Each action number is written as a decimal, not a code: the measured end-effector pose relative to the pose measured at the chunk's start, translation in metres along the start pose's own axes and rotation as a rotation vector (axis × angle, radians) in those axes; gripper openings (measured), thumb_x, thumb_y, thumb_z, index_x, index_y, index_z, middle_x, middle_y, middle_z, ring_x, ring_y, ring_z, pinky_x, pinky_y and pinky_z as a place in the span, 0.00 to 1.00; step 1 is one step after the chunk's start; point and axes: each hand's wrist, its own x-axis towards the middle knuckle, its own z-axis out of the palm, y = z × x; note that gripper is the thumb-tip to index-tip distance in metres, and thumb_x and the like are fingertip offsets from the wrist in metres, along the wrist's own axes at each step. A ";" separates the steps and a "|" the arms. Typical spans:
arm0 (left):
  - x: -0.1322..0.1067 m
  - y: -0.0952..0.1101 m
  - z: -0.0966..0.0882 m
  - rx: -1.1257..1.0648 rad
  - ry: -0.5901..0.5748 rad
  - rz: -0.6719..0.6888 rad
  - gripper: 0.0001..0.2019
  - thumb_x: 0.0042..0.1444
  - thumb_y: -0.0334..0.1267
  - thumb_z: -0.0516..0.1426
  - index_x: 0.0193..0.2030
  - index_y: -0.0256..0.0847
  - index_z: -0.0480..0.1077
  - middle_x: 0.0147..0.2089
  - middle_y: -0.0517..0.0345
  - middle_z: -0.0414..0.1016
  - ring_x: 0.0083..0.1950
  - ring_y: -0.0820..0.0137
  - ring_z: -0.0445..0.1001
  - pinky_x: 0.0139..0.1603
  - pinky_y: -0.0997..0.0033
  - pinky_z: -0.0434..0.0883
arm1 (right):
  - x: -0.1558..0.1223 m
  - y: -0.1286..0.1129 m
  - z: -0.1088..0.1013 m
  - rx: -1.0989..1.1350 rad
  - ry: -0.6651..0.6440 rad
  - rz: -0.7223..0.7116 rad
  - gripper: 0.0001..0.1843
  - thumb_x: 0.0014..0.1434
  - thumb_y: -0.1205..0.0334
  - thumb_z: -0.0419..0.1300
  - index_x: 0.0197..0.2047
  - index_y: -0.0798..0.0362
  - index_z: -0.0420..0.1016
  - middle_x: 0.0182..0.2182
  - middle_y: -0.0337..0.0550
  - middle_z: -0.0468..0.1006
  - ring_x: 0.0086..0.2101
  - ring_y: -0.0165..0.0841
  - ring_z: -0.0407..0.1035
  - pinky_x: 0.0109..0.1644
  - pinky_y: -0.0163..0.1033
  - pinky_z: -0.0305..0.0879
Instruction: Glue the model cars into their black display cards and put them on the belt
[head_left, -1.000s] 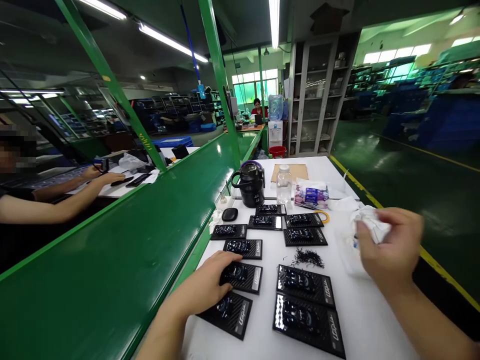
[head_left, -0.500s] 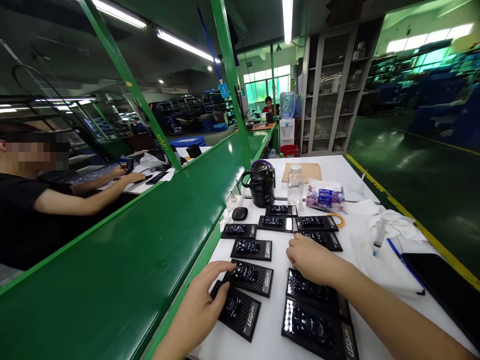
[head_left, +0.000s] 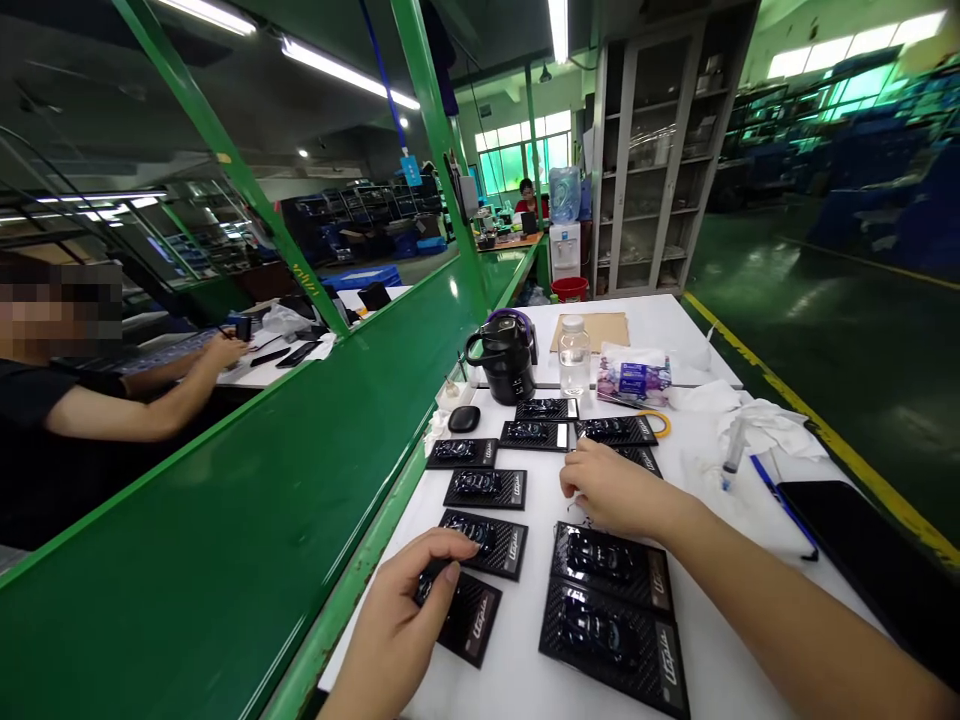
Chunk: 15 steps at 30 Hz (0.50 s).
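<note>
Black carbon-patterned plates, each carrying a glossy dark model car, lie on the white table. My left hand [head_left: 409,610] is over the nearest left plate [head_left: 474,622], thumb and index finger curved but apart. Part of its model car [head_left: 430,578] shows between them. Just beyond the index fingertip is another car plate [head_left: 510,548]. My right hand [head_left: 611,487] has its fingers curled together above the table, covering part of a plate [head_left: 643,460]. Small dark bits [head_left: 581,515] show below its fingertips; what they hold is hidden. Two larger plates [head_left: 664,665] [head_left: 652,580] lie nearer me.
A black jug [head_left: 506,365], a clear bottle [head_left: 574,360] and a tissue pack [head_left: 634,378] stand behind the plates. Orange tape [head_left: 660,425], a syringe [head_left: 733,455] and a dark tablet-like slab [head_left: 847,540] lie right. A green partition [head_left: 300,490] borders the left; a co-worker sits beyond.
The view has shifted, so the table things appear further left and slightly higher. My left thumb and index finger have drawn closer together. Small dark bits now show under my right hand.
</note>
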 end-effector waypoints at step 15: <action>-0.024 0.024 0.044 -0.576 0.143 -0.177 0.20 0.57 0.54 0.62 0.49 0.43 0.71 0.44 0.51 0.75 0.47 0.62 0.75 0.50 0.64 0.74 | -0.016 -0.095 -0.002 0.603 0.399 -0.082 0.11 0.69 0.70 0.50 0.49 0.51 0.71 0.39 0.42 0.76 0.38 0.32 0.69 0.44 0.35 0.67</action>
